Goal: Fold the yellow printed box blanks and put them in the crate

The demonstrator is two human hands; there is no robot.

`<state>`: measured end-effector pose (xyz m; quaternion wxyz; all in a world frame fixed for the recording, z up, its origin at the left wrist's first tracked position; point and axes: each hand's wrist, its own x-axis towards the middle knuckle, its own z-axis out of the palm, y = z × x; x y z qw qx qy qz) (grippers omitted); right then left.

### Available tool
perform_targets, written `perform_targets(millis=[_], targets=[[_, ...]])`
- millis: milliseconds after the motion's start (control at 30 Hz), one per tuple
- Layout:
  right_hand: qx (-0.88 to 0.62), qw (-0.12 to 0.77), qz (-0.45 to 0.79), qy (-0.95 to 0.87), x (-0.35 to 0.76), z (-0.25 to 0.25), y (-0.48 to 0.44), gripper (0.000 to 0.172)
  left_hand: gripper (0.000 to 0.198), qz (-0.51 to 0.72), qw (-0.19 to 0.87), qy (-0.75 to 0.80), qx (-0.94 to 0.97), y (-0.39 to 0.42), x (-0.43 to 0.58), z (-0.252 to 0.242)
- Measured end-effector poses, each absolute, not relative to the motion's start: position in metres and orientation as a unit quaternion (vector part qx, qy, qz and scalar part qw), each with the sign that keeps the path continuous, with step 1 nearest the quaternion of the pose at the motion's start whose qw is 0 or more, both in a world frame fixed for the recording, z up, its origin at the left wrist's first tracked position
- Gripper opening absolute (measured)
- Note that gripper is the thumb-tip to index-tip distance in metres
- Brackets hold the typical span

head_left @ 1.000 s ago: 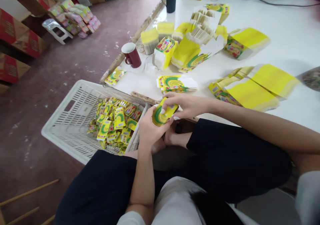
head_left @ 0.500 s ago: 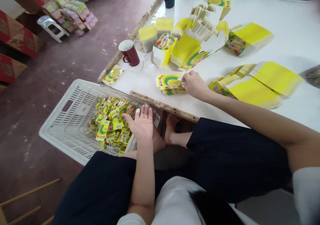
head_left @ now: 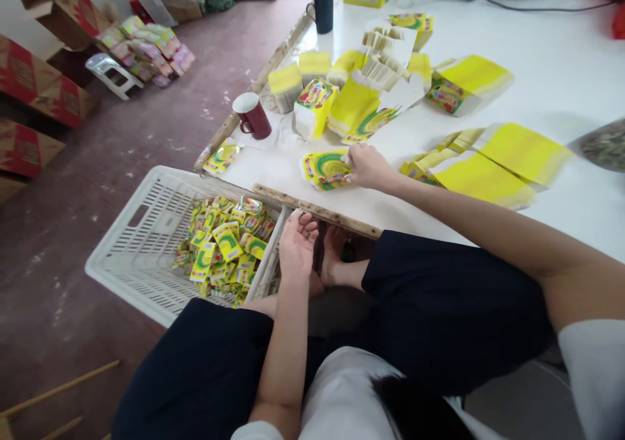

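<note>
Stack of flat yellow-green cardboard cartons: nine o'clock from right hand, touching; long axis roughly nine-to-three; grip unclear. Left hand farther, loosely curled, empty.

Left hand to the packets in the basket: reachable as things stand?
Probably yes: the left hand looks empty and is just beside the basket, which is open on top. Only the near rim seems to lie between it and the packets.
</note>
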<state>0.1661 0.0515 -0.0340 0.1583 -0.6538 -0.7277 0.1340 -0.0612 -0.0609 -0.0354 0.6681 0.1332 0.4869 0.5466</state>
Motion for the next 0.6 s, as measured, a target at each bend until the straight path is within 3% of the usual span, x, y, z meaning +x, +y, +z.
perform_targets(millis=[167,267,400,500,600], targets=[[-0.646,0.196,0.161,-0.72,0.159,-0.013,0.038,0.027,0.034,0.509,0.696,0.471,0.186,-0.067,-0.052,-0.042],[-0.55,0.225,0.244,-0.767,0.14,0.006,0.018,0.021,0.047,0.506,0.706,0.436,0.235,-0.067,-0.048,-0.043],[-0.312,0.172,0.346,-0.868,0.108,0.025,-0.011,0.019,0.059,0.624,0.588,0.432,0.281,-0.063,-0.048,-0.038],[-0.281,0.204,0.354,-0.868,0.093,0.031,-0.022,0.023,0.058,0.681,0.473,0.449,0.333,-0.066,-0.051,-0.035],[-0.303,0.232,0.355,-0.853,0.087,0.031,-0.025,0.024,0.063,0.672,0.438,0.466,0.374,-0.072,-0.052,-0.039]])
